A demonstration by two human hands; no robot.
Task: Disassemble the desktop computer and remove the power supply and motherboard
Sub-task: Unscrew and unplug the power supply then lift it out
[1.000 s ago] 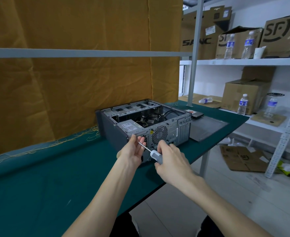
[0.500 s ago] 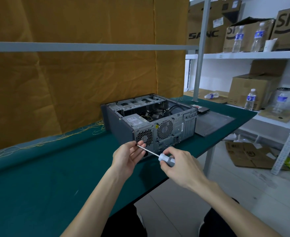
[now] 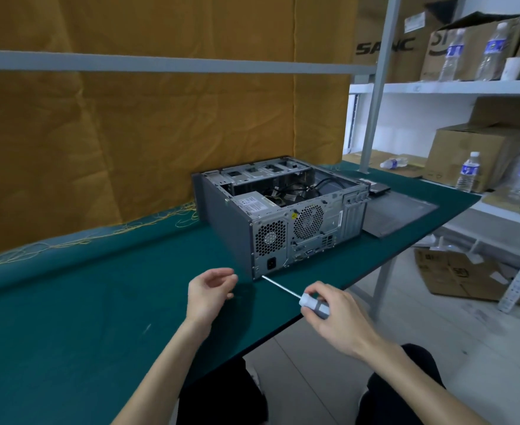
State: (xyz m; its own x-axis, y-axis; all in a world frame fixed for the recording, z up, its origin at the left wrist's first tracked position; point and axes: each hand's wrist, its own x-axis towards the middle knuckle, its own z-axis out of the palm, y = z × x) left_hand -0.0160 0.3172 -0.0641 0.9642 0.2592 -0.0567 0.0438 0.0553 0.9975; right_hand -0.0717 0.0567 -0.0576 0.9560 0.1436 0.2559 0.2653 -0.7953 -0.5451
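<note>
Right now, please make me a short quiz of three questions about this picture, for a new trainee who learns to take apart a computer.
1. True or false: the right hand holds the screwdriver.
2. The computer case lies on the green table with its top side: A) open B) covered C) hidden.
3. Fill in: the removed side panel lies to the ____ of the case.

Key: 1 true. 2 A. 3 right. The left hand is loosely curled; whether it holds a screw cannot be seen.
</note>
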